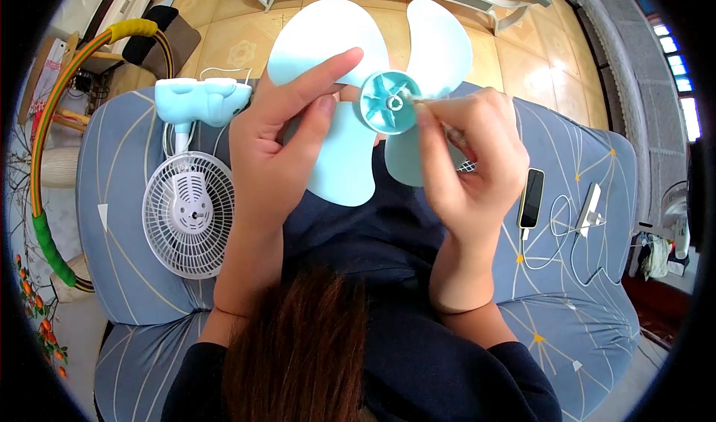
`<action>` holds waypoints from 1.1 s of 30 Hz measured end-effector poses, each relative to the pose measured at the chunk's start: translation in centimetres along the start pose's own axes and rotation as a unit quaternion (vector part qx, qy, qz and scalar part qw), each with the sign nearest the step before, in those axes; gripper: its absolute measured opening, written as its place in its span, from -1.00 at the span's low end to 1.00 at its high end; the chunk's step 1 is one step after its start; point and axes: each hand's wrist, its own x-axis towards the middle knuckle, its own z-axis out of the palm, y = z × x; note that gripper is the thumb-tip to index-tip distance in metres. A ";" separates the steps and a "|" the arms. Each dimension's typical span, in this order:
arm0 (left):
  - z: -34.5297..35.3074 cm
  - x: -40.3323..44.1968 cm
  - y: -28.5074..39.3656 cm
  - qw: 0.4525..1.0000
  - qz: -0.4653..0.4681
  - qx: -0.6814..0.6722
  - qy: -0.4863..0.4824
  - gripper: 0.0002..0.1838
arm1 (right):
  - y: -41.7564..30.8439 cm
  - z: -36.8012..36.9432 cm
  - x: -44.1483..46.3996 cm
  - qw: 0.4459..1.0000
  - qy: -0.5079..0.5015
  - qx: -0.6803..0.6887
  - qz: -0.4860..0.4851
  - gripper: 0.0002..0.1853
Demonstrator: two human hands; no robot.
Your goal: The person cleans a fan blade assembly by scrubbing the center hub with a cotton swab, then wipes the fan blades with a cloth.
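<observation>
A light-blue fan blade (344, 157) with several broad petals and a round ribbed hub is held up in front of my lap, its hub cavity facing me. My left hand (287, 135) grips it at the left, thumb and fingers around a petal and the index finger stretched across the upper one. At the hub's right rim, my right hand (473, 142) is pinched closed on a small pale thing whose tip reaches into the hub. Most of that thing is hidden by the fingers, so its kind is unclear.
On the blue patterned sofa (119, 258) at my left lie a light-blue fan base (200, 99) and its white round grille (190, 217). A phone (530, 198) with a cable and a white power strip (591, 209) lie at my right. A wrapped hoop (46, 142) stands far left.
</observation>
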 end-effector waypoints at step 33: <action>-0.1 -0.4 0.0 0.991 0.051 0.117 0.042 -0.58 | 0.6 0.4 -0.6 0.990 0.026 0.087 0.106 -0.93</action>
